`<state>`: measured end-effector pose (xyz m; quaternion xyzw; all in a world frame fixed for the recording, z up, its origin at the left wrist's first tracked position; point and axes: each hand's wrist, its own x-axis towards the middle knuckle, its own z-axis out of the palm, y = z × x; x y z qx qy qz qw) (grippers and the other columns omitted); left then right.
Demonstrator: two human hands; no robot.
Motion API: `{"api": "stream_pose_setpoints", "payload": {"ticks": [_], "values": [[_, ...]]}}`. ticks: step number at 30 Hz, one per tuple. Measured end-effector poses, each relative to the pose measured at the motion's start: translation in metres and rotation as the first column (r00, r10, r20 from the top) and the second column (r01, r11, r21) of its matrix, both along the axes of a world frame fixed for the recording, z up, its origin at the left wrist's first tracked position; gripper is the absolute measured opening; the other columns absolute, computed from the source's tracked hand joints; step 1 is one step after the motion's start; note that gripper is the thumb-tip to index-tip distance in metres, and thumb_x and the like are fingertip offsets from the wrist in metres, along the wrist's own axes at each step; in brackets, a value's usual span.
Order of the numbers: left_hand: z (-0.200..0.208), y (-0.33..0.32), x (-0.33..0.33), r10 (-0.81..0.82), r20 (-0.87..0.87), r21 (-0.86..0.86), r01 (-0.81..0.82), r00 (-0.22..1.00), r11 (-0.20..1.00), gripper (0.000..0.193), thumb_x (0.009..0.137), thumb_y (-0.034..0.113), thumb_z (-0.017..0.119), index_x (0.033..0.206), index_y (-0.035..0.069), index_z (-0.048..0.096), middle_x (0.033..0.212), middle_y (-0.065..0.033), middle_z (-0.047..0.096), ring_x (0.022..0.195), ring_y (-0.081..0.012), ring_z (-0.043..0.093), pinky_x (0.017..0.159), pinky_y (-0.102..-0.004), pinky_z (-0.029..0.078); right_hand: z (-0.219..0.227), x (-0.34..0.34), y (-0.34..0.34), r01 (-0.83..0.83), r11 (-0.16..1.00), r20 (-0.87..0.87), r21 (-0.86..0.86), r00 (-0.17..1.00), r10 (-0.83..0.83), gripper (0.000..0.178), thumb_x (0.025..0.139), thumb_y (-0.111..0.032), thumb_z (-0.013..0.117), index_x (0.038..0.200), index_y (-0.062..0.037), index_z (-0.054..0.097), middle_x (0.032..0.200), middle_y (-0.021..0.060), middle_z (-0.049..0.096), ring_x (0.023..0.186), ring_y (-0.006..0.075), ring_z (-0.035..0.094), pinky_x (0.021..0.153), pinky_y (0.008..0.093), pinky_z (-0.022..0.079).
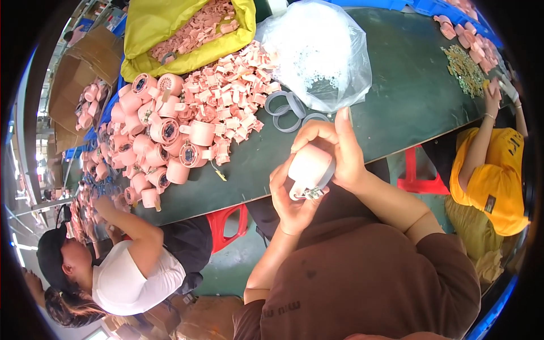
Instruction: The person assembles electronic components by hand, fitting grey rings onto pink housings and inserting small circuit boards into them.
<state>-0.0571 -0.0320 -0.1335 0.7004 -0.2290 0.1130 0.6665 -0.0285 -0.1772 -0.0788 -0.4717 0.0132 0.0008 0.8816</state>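
In front of my body, both hands hold a round pink plastic housing [309, 164]. My left hand [292, 212] is closed around its lower left side. My right hand [347, 156] wraps its upper right side, with the thumb pointing up. A grey band [327, 174] runs round the housing on the right. At its lower end a small circuit board [311, 193] shows beside the left fingers. Just beyond my hands, several loose grey rings [296, 106] lie on the green table [408, 73].
Left of my hands are heaped pink housings [201, 133] and small pink clips [226, 90]. Behind them stands a yellow cloth bag [133, 45] of pink parts. A clear plastic bag [354, 62] holds small transparent pieces. People sit at left [136, 277] and right [487, 175], near red stools [422, 178].
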Motion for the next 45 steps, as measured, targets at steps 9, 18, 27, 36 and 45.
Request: {"api": "stream_pose_setpoints", "payload": {"ticks": [9,18,27,36,45], "values": [[0.034,-0.004,-0.006,0.060,0.229,0.410,-0.152,0.972,0.899,0.083,0.059,0.024,0.091,0.123,-0.003,0.047,0.103,-0.0167,0.059,0.083,-0.0311,0.064,0.069,-0.0375,0.053,0.003,-0.003,-0.019,0.111,0.848,0.372,-0.518,0.922,0.106,0.086,0.101,-0.054,0.004,0.075,0.0022,0.063,0.078,0.0141,0.062,0.075,0.0245,0.059,0.072,0.0339,0.047],[0.026,-0.012,-0.012,0.035,0.188,0.369,-0.104,0.982,0.923,0.079,0.061,0.008,0.088,0.123,-0.001,0.040,0.104,-0.0150,0.055,0.089,-0.0250,0.060,0.074,-0.0358,0.050,0.001,-0.007,-0.026,0.084,0.835,0.356,-0.544,0.924,0.140,0.078,0.104,-0.044,0.007,0.075,0.0030,0.063,0.079,0.0150,0.062,0.075,0.0243,0.058,0.074,0.0349,0.048],[0.016,-0.015,-0.001,-0.119,-0.149,-0.120,0.101,0.982,0.988,0.070,0.078,0.019,0.078,0.134,0.000,0.039,0.116,-0.0158,0.045,0.106,-0.0237,0.050,0.086,-0.0343,0.046,0.002,-0.003,-0.002,0.199,0.969,0.313,-0.149,0.939,-0.145,0.078,0.102,-0.052,0.004,0.081,-0.0006,0.060,0.089,0.0172,0.061,0.082,0.0242,0.060,0.078,0.0351,0.050],[0.023,-0.022,0.010,0.108,0.360,-0.004,-0.114,0.927,0.993,0.056,0.085,0.026,0.068,0.131,0.001,0.048,0.125,-0.0190,0.036,0.115,-0.0334,0.044,0.095,-0.0440,0.041,0.016,-0.007,0.008,0.219,0.957,0.359,-0.190,0.923,-0.140,0.065,0.105,-0.042,0.017,0.071,-0.0003,0.052,0.083,0.0189,0.061,0.078,0.0258,0.060,0.076,0.0410,0.053],[0.018,-0.029,0.016,0.248,0.608,0.038,-0.340,0.754,0.940,0.035,0.094,0.024,0.049,0.117,-0.002,0.047,0.117,-0.0229,0.043,0.085,-0.0270,0.049,0.072,-0.0373,0.045,0.014,-0.009,0.009,0.239,0.949,0.424,-0.204,0.896,-0.135,0.066,0.105,-0.043,0.024,0.065,0.0010,0.053,0.072,0.0155,0.059,0.072,0.0251,0.057,0.076,0.0440,0.055]]}}
